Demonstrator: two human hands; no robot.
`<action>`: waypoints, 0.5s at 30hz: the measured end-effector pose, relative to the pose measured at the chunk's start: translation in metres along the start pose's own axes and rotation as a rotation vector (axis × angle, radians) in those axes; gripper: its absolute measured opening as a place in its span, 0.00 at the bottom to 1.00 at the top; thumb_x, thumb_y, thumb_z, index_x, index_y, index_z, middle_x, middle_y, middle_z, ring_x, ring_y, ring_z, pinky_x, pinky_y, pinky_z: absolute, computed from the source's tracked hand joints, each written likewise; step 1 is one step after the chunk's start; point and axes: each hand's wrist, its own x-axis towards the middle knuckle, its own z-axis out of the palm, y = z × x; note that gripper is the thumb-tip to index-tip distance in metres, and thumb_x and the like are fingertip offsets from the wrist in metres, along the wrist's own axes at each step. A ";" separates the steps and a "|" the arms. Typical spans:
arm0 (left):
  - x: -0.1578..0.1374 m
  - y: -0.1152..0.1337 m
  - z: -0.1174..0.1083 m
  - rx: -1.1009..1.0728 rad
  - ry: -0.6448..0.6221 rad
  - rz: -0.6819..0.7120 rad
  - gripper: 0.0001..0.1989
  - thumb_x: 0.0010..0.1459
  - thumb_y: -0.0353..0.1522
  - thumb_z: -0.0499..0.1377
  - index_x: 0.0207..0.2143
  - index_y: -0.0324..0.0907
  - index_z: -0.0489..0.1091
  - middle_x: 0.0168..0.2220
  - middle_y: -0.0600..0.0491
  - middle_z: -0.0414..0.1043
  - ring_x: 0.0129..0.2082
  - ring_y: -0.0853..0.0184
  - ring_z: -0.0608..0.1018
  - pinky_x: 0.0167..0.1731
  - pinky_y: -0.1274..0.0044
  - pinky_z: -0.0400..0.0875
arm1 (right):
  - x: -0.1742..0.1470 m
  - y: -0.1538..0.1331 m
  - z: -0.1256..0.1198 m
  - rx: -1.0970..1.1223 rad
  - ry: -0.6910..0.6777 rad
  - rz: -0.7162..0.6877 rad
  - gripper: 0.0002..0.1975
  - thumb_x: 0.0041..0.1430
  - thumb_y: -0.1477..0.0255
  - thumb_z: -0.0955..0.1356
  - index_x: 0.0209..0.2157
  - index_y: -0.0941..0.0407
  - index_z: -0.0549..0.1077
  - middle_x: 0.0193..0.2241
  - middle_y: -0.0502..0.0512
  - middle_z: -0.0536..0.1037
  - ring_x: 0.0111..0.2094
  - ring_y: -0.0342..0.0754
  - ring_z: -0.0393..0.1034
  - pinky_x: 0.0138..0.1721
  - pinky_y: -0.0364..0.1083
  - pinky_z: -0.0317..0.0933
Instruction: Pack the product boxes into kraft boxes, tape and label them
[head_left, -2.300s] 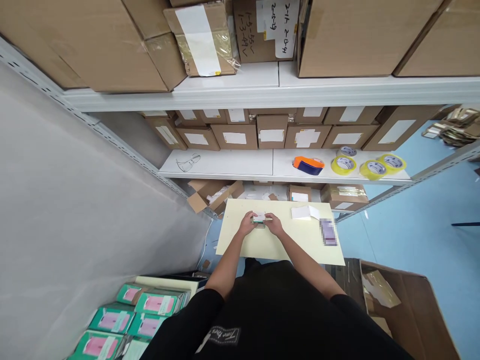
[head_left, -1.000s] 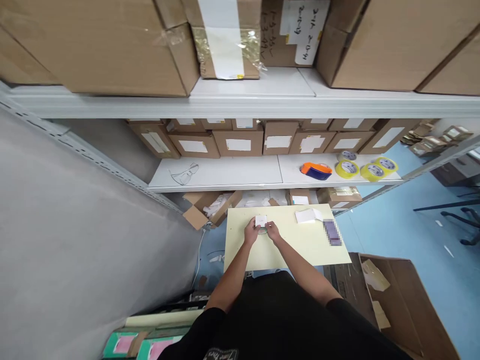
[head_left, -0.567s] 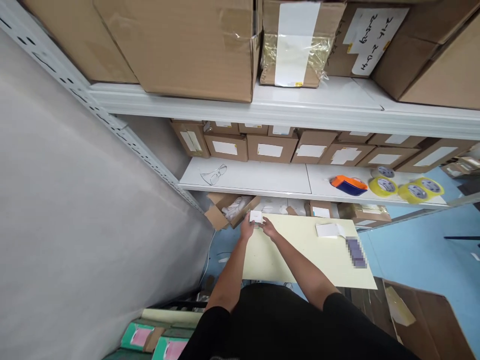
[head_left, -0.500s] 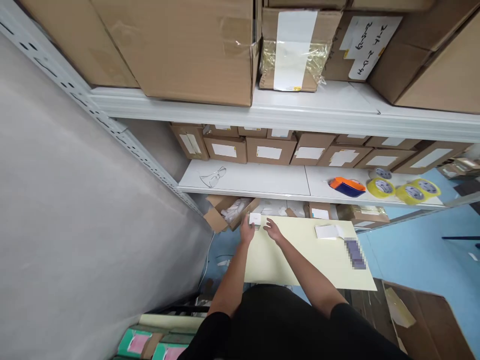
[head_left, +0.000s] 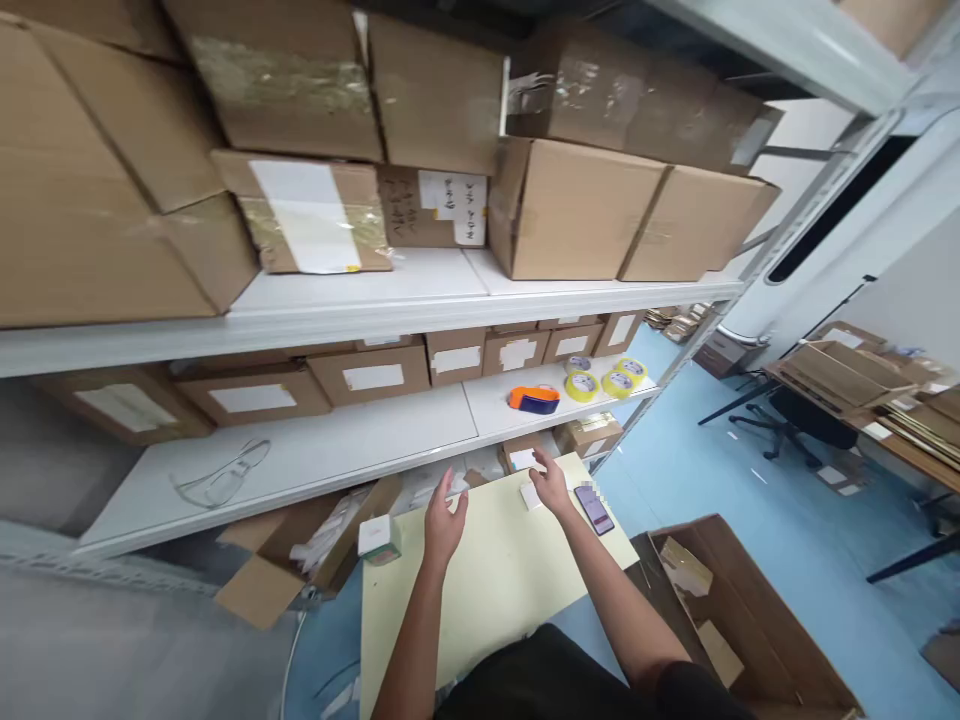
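Note:
Above the pale yellow board (head_left: 495,560), my left hand (head_left: 445,520) is open with thumb and fingers apart. Nearest to it, a small white-and-green box (head_left: 380,540) rests at the board's left corner, not touched by the hand. My right hand (head_left: 550,484) is raised over the far right part of the board, fingers spread and holding nothing. Partly behind it lies a white paper pad (head_left: 530,495). To its right a phone (head_left: 595,510) with a lit screen lies near the board's edge.
Behind the board, a shelf (head_left: 390,415) bears safety glasses (head_left: 223,482), an orange-and-blue tape dispenser (head_left: 534,400) and yellow tape rolls (head_left: 581,386). An open carton (head_left: 300,550) stands at left, a large open carton (head_left: 757,610) on the floor at right. Boxes (head_left: 585,210) fill the upper shelf.
My left hand has let go of the small box, which now stands at the board's left corner. Both hands have moved right along the board. The view has turned to the right.

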 end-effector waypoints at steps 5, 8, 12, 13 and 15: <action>0.004 0.038 0.039 0.022 -0.042 0.035 0.28 0.63 0.41 0.57 0.65 0.49 0.66 0.57 0.45 0.77 0.60 0.58 0.77 0.55 0.65 0.76 | 0.083 -0.023 -0.067 -0.114 0.029 -0.229 0.32 0.56 0.70 0.67 0.64 0.52 0.71 0.61 0.58 0.75 0.65 0.59 0.66 0.67 0.59 0.61; -0.007 0.046 0.052 0.056 -0.033 0.004 0.29 0.62 0.44 0.58 0.65 0.49 0.67 0.56 0.45 0.78 0.57 0.57 0.79 0.53 0.65 0.78 | 0.137 -0.036 -0.081 -0.164 0.002 -0.371 0.34 0.56 0.73 0.66 0.66 0.55 0.68 0.63 0.58 0.73 0.68 0.58 0.61 0.71 0.58 0.54; -0.045 0.040 0.054 0.118 0.005 -0.071 0.30 0.60 0.47 0.58 0.62 0.51 0.70 0.54 0.45 0.79 0.48 0.56 0.83 0.47 0.64 0.80 | 0.183 -0.033 -0.065 -0.307 -0.140 -0.433 0.34 0.54 0.77 0.66 0.65 0.58 0.68 0.63 0.62 0.73 0.66 0.59 0.63 0.71 0.59 0.53; -0.059 0.036 0.053 0.128 0.017 -0.096 0.30 0.59 0.48 0.58 0.62 0.51 0.70 0.54 0.45 0.79 0.46 0.56 0.83 0.46 0.64 0.80 | 0.188 -0.030 -0.059 -0.353 -0.165 -0.438 0.34 0.54 0.77 0.67 0.64 0.59 0.68 0.62 0.65 0.73 0.65 0.61 0.63 0.70 0.60 0.53; -0.090 0.025 0.049 0.142 0.049 -0.157 0.30 0.58 0.49 0.59 0.61 0.51 0.71 0.52 0.45 0.80 0.44 0.56 0.84 0.44 0.64 0.81 | 0.192 -0.021 -0.048 -0.428 -0.174 -0.444 0.32 0.54 0.78 0.68 0.62 0.59 0.71 0.60 0.68 0.75 0.63 0.64 0.65 0.69 0.61 0.53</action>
